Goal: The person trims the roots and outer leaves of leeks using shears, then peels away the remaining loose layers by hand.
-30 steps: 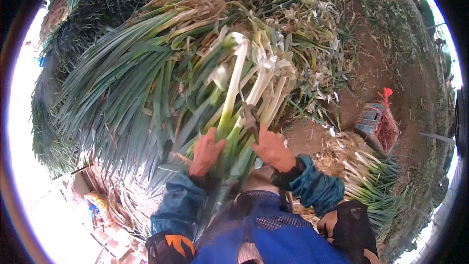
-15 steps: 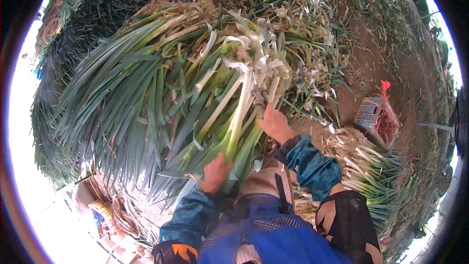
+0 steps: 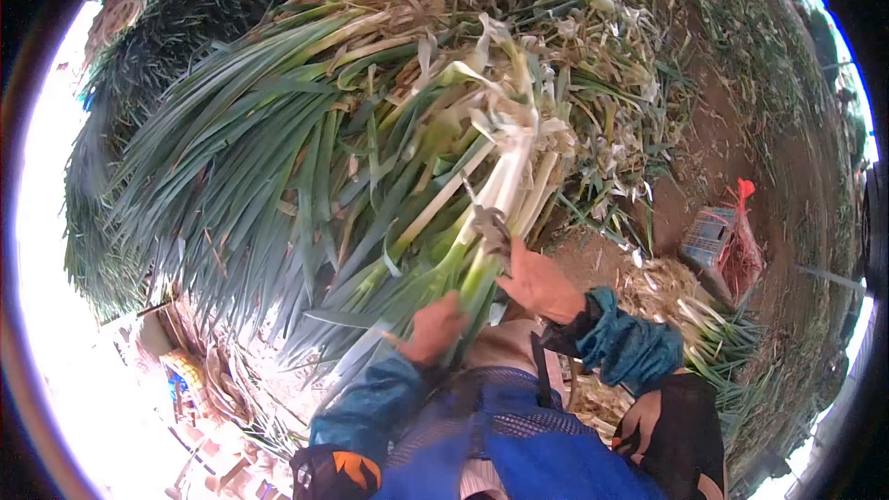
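My left hand (image 3: 432,329) is closed around the green part of some leeks (image 3: 505,176), whose white stalks point away from me. Loose pale outer skins (image 3: 505,120) hang around their root ends, partly blurred. In my right hand (image 3: 542,287) is a grey metal tool with a thin nozzle, which looks like an air blow gun (image 3: 491,227). It lies against the leek stalks, just above my left hand. A large heap of untrimmed leeks (image 3: 231,167) spreads to the left, roots at the far end.
Stripped skins and leaves (image 3: 593,83) litter the ground beyond. At right stands a crate (image 3: 708,236) with red strings, near a pile of cleaned leeks (image 3: 713,338). Another dark green heap (image 3: 222,0) rises at the far left.
My right hand and the blow gun have moved down the stalks toward my left hand. The loose skins have shifted, and the whole view has moved slightly.
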